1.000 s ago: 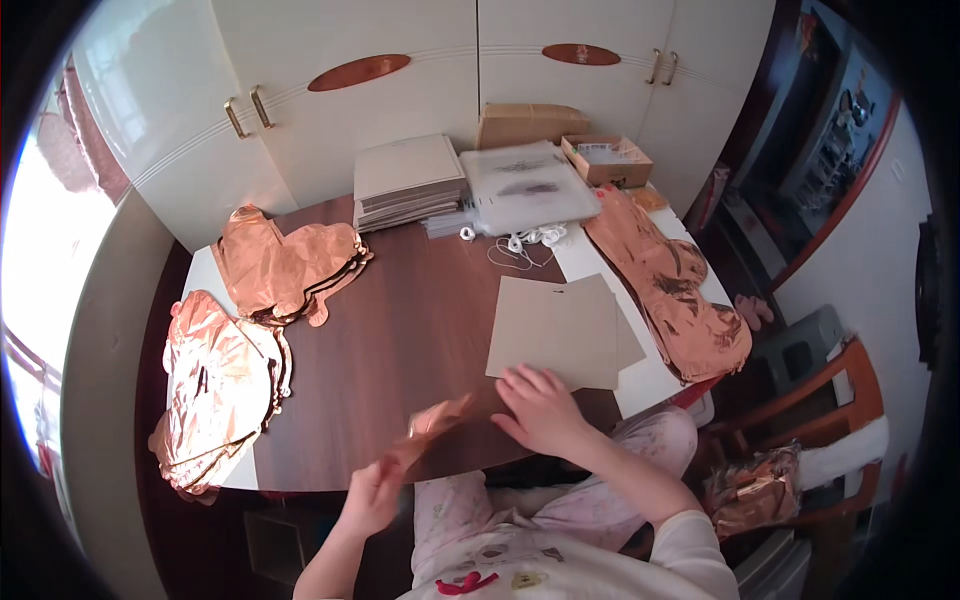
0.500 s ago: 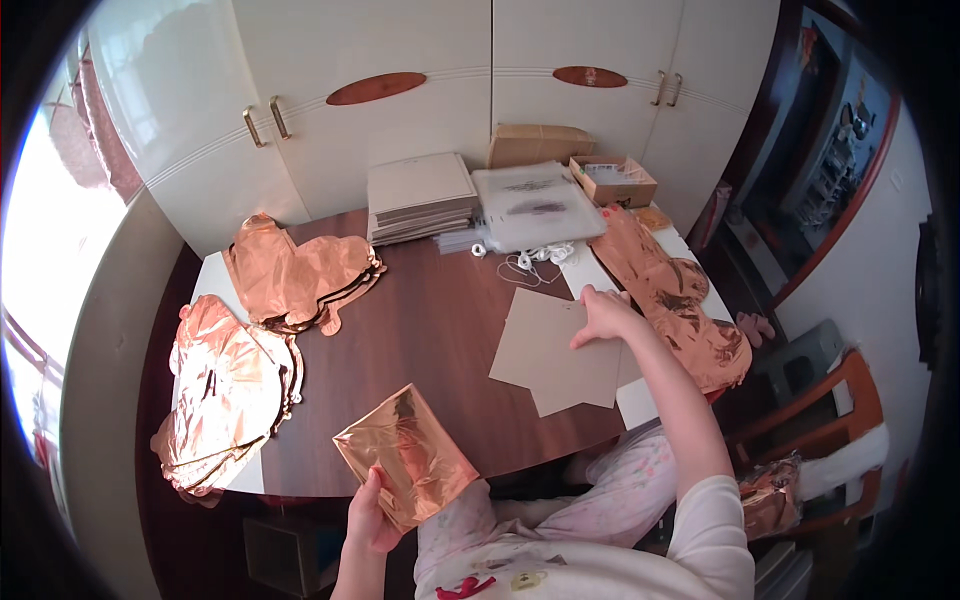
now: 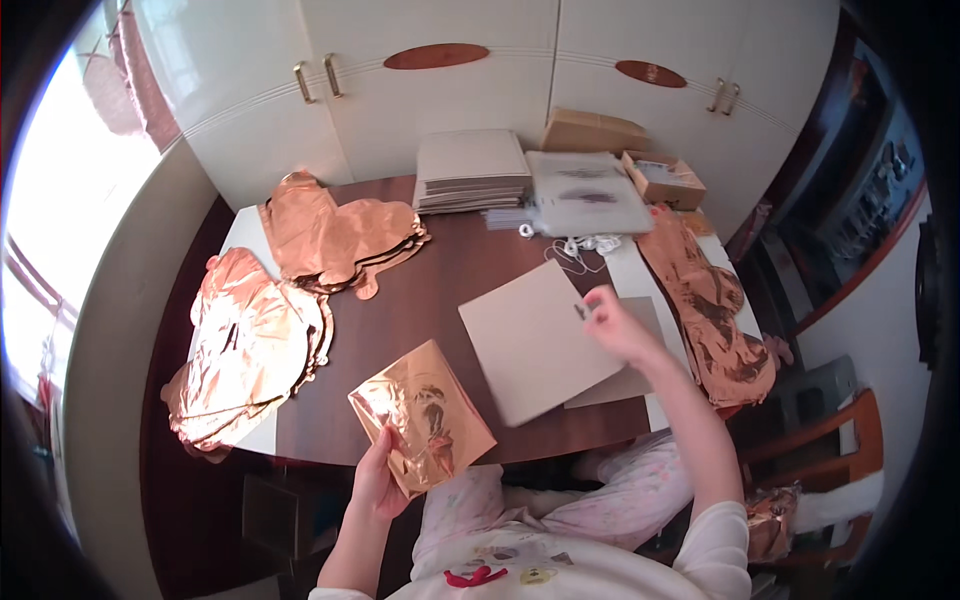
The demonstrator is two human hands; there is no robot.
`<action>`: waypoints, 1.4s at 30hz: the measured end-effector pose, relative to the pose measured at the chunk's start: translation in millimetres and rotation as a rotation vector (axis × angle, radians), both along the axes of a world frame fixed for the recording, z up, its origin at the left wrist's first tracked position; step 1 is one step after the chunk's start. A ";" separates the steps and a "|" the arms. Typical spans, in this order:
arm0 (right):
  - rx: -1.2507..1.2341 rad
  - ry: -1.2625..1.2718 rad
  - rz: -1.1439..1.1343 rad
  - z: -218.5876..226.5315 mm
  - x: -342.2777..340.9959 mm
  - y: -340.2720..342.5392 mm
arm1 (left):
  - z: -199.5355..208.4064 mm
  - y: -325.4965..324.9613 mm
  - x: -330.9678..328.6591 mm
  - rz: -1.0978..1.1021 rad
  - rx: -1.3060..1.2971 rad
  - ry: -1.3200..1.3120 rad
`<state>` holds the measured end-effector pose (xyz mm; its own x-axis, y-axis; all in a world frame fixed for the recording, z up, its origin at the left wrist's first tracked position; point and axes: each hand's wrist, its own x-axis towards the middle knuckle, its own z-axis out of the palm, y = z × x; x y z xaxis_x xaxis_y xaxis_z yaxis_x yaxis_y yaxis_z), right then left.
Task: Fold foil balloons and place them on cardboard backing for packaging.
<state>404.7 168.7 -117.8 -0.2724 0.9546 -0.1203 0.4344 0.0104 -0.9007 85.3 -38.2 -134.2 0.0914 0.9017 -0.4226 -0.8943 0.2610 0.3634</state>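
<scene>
My left hand (image 3: 380,478) grips a flat, folded packet of shiny copper-coloured foil (image 3: 425,420) by its lower-left edge, thumb on top, over the table's near edge. At the right edge of a square grey-beige cardboard sheet (image 3: 535,350) is my right hand (image 3: 617,325), slightly blurred. Its thumb and curled fingers appear pinched on that edge, with the fingers partly hidden. A second cardboard sheet (image 3: 645,345) lies partly under the first and under my right forearm.
Copper foil shapes (image 3: 260,335) lie in piles at the left, with more foil (image 3: 710,320) at the right. Along the back are stacked cardboard (image 3: 472,165), clear plastic sleeves (image 3: 590,205), white cord (image 3: 590,245) and an open box (image 3: 665,180). A wooden chair (image 3: 865,430) stands at right.
The view has shifted. My right hand has drawn the top cardboard sheet leftward and turned it, uncovering more of the sheet beneath. My left hand still holds the foil packet.
</scene>
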 end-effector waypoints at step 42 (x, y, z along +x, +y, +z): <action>0.612 -0.717 0.847 -23.1 -70.1 -37.2 | 2.5 54.9 4.6 -0.196 0.760 2.196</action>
